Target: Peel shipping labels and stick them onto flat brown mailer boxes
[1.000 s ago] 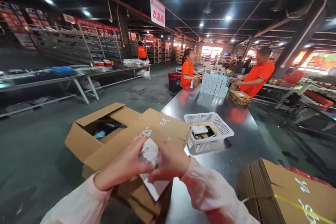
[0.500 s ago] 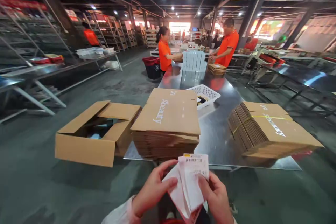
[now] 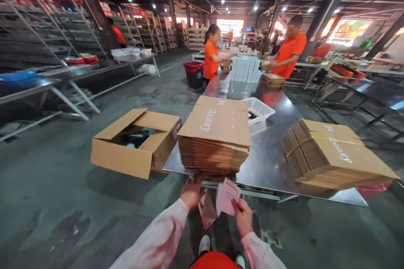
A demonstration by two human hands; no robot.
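My right hand (image 3: 243,216) pinches a white paper slip with a printed barcode (image 3: 227,197) below the table's front edge. My left hand (image 3: 191,193) is at that edge, just under the front of a stack of flat cardboard cartons (image 3: 214,151). From its thumb side hangs a second, crumpled paper slip (image 3: 207,210), tilted downward; the left fingertips are dark and partly hard to see. The carton stack has white lettering on top and rests on the metal table (image 3: 268,155).
An open cardboard box (image 3: 121,157) with dark items inside stands left of the table. A strapped carton bundle (image 3: 337,151) lies at right. Behind the stack are a white basket (image 3: 260,111) and white boxes (image 3: 244,69). Two co-workers in orange shirts stand at the far end.
My hands have moved apart and the papers with them; the left has gone up to the table edge under the stack. The view has swung left and shows more floor.
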